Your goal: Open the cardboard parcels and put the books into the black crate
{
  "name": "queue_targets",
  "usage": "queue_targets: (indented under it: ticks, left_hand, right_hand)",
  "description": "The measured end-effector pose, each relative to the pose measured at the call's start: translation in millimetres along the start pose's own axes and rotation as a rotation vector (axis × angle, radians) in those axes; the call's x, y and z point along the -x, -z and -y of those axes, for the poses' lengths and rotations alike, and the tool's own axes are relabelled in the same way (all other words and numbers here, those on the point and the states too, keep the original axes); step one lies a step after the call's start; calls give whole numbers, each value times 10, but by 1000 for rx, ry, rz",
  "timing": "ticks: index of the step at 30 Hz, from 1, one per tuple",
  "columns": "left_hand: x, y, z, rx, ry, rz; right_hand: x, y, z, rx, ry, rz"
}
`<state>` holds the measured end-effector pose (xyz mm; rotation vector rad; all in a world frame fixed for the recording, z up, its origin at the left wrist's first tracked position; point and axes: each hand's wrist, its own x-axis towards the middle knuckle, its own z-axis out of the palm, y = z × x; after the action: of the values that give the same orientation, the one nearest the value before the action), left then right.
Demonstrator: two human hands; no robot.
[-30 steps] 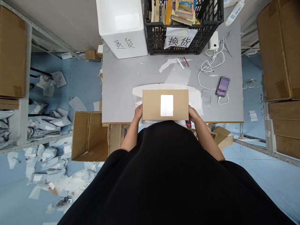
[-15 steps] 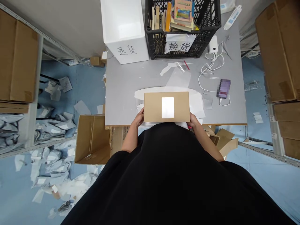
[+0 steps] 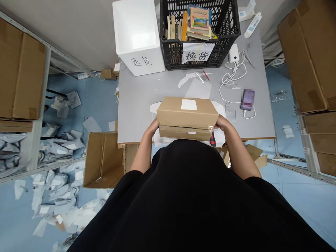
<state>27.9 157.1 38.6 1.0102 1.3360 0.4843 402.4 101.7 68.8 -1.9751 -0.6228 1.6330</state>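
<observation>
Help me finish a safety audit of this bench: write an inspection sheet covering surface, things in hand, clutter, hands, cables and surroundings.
Surface: grey table, white paper spread at its front edge.
Things in hand: taped cardboard box, white label on top; whether it touches the table, cannot tell.
Clutter: paper scrap, red strip, red-and-black tool partly hidden beside the box.
Hands: left hand on the box's left side, right hand on its right.
Cables: white cable loosely looped on the table's right, reaching a blurred purple device.
Surroundings: white bin and black crate of books at the table's back; open carton and floor parcels to the left.
</observation>
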Motion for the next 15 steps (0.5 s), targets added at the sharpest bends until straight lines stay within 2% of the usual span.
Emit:
queue_targets:
  ticks: [5,8,11,15]
  left_hand:
    - [27,75,-91,-61,265,53]
    - [-4,92,-133,-72,296,98]
    - [-99,88,-163,-87,322,111]
    - [-290,46,-214,-96,385,73]
  right_hand:
    - [-65,184,300,165,-105,86]
    - [-197,239,472,170,-209,88]
    - [-373,209,595,170,-277,33]
    - [-549,117,597,172,-257,-67]
